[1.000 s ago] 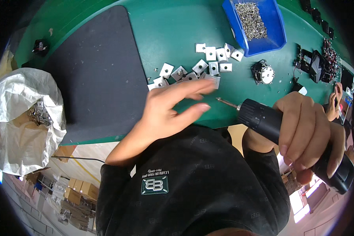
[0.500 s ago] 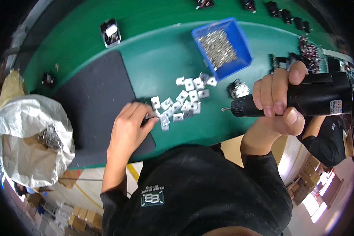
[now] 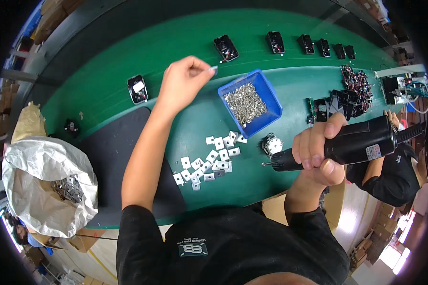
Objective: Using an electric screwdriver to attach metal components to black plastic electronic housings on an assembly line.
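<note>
My left hand [image 3: 183, 83] reaches over the near edge of the green belt, pinching a small silvery metal piece [image 3: 214, 70] between thumb and fingertips. Its exact shape is too small to make out. Beyond the fingers lies an open black housing [image 3: 227, 48] with wires. My right hand [image 3: 318, 147] wraps round a black electric screwdriver [image 3: 359, 137], held above the table with its bit pointing left. Close to that bit sits a round silver part [image 3: 272, 144]. Flat square metal clips [image 3: 207, 166] with holes are scattered on the green table below my left forearm.
A blue bin [image 3: 275, 114] of small metal parts [image 3: 246, 103] stands mid-table. A black mat [image 3: 111, 147] and a white sack [image 3: 28, 190] of metal pieces are at left. More black housings [image 3: 138, 89] line the belt. At right are piled small parts [image 3: 356, 85] and another person [image 3: 390, 175].
My left hand has gone from the clips beside the mat out to the belt, carrying a small metal piece. The view has shifted, and the screwdriver stays in my right hand.
</note>
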Demonstrator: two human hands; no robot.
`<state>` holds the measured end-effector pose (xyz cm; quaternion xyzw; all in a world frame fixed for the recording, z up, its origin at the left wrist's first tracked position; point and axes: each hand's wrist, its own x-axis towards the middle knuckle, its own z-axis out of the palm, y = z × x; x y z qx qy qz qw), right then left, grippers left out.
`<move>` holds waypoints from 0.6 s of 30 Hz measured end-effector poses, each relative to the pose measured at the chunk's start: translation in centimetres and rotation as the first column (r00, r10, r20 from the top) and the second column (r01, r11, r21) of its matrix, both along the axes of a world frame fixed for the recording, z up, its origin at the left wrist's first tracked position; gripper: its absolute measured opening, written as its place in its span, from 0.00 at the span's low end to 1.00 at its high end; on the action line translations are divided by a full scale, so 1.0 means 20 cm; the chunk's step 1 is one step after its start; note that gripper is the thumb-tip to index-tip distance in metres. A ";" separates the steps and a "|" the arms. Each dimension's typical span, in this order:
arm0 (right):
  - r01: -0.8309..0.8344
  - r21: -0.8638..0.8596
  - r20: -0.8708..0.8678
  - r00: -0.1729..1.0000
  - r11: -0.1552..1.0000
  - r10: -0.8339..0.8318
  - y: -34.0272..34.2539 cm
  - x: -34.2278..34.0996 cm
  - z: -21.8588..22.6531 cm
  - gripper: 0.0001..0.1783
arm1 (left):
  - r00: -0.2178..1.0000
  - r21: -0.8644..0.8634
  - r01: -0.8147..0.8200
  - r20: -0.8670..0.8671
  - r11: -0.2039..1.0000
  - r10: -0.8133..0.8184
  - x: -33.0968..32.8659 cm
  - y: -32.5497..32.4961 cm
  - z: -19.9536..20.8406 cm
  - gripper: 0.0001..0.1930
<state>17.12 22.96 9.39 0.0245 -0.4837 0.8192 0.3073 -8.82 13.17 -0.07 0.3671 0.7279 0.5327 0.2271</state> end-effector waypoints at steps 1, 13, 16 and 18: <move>0.030 -0.006 0.020 0.999 1.000 -0.030 0.00 0.00 0.02 0.28 | 0.998 0.012 -0.024 -0.052 1.000 0.025 -0.04 0.08 -0.01 0.10; 0.249 -0.083 -0.077 0.964 0.965 -0.255 -0.01 -0.01 0.07 0.26 | 0.972 -0.018 -0.172 -0.165 0.985 0.167 -0.18 0.50 -0.21 0.08; 0.205 -0.109 -0.086 0.973 0.973 -0.215 -0.03 -0.10 0.02 0.25 | 0.918 0.071 -0.272 -0.280 0.960 0.281 -0.21 0.43 -0.32 0.10; 0.213 -0.105 -0.115 0.968 0.971 -0.225 -0.02 -0.08 0.03 0.24 | 0.862 0.034 -0.281 -0.429 0.959 0.268 -0.16 0.44 -0.29 0.12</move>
